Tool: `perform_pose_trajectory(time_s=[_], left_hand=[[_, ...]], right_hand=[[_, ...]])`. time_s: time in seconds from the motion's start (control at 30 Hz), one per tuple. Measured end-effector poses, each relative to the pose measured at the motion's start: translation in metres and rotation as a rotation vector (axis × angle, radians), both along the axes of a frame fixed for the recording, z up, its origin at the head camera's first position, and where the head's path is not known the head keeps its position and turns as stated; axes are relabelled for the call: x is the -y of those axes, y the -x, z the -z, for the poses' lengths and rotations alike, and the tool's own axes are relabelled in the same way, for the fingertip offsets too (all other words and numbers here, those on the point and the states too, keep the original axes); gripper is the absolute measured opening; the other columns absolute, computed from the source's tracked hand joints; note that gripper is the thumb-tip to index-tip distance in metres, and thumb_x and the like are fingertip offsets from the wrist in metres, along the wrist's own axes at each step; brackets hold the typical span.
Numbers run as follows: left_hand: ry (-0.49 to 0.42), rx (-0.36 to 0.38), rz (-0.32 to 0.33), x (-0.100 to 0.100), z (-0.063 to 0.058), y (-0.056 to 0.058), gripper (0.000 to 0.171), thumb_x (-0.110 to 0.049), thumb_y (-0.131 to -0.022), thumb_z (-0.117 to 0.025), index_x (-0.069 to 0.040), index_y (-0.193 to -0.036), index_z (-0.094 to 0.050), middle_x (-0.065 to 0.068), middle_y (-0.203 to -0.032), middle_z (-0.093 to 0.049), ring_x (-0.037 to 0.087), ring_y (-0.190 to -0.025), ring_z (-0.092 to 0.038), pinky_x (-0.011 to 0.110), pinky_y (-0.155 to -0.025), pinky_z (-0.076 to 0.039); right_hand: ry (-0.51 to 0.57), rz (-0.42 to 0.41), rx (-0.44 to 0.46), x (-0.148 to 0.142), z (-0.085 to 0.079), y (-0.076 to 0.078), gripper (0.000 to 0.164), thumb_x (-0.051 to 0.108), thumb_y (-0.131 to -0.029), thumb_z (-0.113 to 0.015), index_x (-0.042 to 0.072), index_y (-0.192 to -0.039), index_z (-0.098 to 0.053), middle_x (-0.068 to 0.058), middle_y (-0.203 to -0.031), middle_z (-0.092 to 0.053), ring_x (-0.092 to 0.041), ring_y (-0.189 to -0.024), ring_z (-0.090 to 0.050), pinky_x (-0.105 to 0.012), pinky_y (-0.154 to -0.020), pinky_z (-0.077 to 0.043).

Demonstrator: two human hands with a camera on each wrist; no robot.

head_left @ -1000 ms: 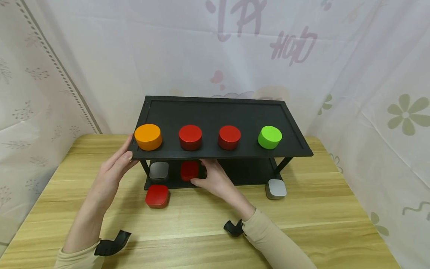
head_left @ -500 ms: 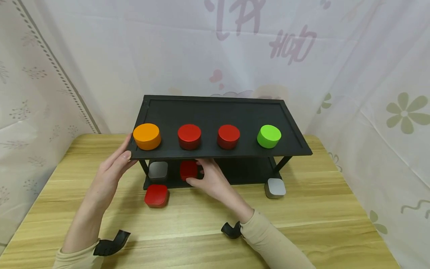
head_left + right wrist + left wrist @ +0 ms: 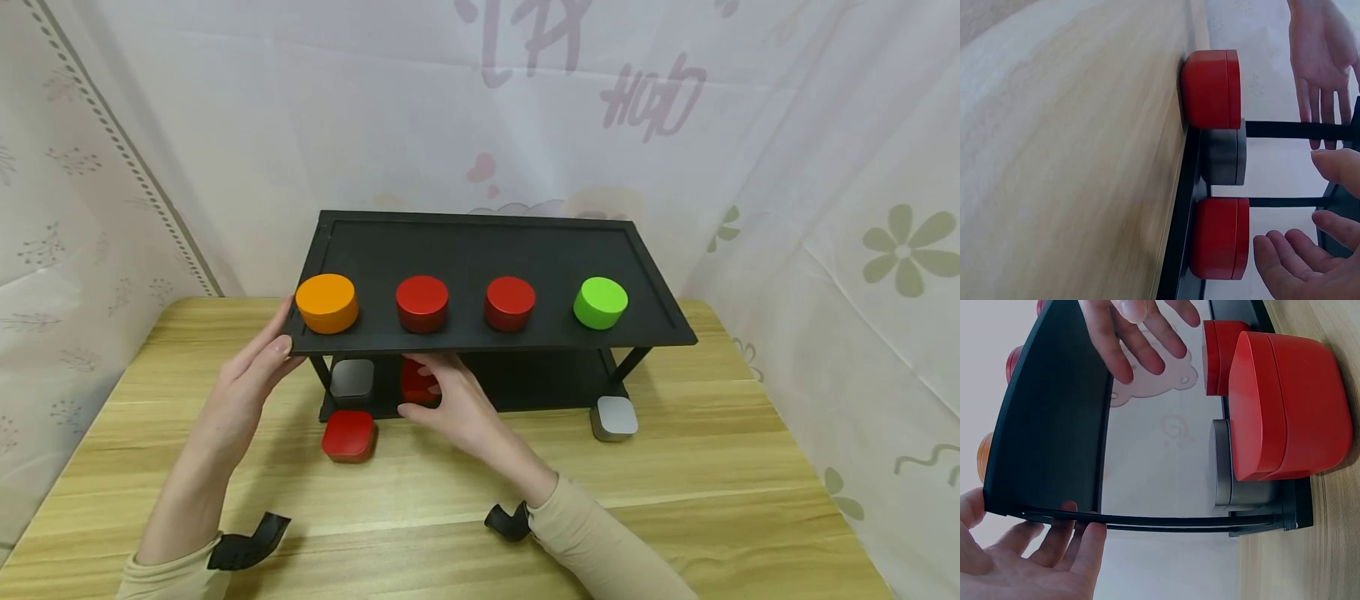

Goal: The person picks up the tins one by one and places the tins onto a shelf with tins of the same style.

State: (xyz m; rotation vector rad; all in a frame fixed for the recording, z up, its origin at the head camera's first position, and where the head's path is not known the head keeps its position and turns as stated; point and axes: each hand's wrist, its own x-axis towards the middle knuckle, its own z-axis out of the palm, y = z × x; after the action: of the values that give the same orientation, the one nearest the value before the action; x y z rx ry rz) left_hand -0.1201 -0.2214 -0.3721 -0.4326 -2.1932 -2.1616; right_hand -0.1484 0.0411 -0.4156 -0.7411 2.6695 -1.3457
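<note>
A black two-tier rack (image 3: 480, 250) stands on the wooden table. My left hand (image 3: 251, 367) holds the left front corner of its upper board, thumb over the top edge, fingers beneath. My right hand (image 3: 461, 408) reaches in under the upper board, loosely bent around the front of a square red tin (image 3: 417, 380) on the lower shelf. In the right wrist view, a gap shows between my fingers and this red tin (image 3: 1219, 240). To its left, a square grey tin (image 3: 352, 380) sits on the lower shelf. Another square red tin (image 3: 349, 436) lies on the table before the rack.
Along the upper board's front stand an orange round tin (image 3: 327, 303), two red round tins (image 3: 422, 303) and a green round tin (image 3: 601, 302). A square silver tin (image 3: 614, 417) is on the table by the rack's right front. A printed curtain (image 3: 225, 150) hangs behind.
My right hand has slid left, covering more of the red tin on the lower shelf in the head view. My left hand stays at the rack's corner. The tins have not visibly moved.
</note>
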Motion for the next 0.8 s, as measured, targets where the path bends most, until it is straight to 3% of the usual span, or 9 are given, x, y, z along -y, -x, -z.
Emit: perform_pose_trajectory(time_s=[0.23,0.57,0.8], left_hand=[[-0.007,0.001,-0.001,0.000,0.000,0.000,0.048,-0.021,-0.103,-0.036,-0.020,-0.150,-0.025,-0.002,-0.160,-0.016,-0.002,-0.136,-0.033,0.004,-0.100,-0.040],[-0.005,-0.007,-0.005,-0.001,-0.001,0.001,0.048,-0.019,-0.103,-0.036,-0.020,-0.150,-0.025,-0.002,-0.160,-0.017,-0.001,-0.136,-0.034,0.004,-0.099,-0.040],[-0.004,-0.009,-0.001,0.000,0.000,0.002,0.048,-0.018,-0.103,-0.035,-0.021,-0.150,-0.025,-0.002,-0.160,-0.017,-0.001,-0.136,-0.033,0.005,-0.100,-0.040]], right_hand=[[-0.004,-0.034,-0.009,0.006,0.001,-0.004,0.066,0.025,-0.079,-0.077,0.024,-0.137,-0.047,0.004,-0.133,-0.049,-0.018,-0.113,-0.057,-0.028,-0.090,-0.056],[-0.040,-0.059,0.004,0.018,0.003,-0.011,0.064,0.025,-0.079,-0.076,0.026,-0.137,-0.047,0.001,-0.131,-0.051,-0.019,-0.110,-0.059,-0.027,-0.092,-0.055],[-0.109,-0.080,-0.037,0.023,0.005,-0.012,0.064,0.030,-0.079,-0.076,0.027,-0.136,-0.047,0.003,-0.130,-0.052,-0.017,-0.109,-0.059,-0.018,-0.089,-0.051]])
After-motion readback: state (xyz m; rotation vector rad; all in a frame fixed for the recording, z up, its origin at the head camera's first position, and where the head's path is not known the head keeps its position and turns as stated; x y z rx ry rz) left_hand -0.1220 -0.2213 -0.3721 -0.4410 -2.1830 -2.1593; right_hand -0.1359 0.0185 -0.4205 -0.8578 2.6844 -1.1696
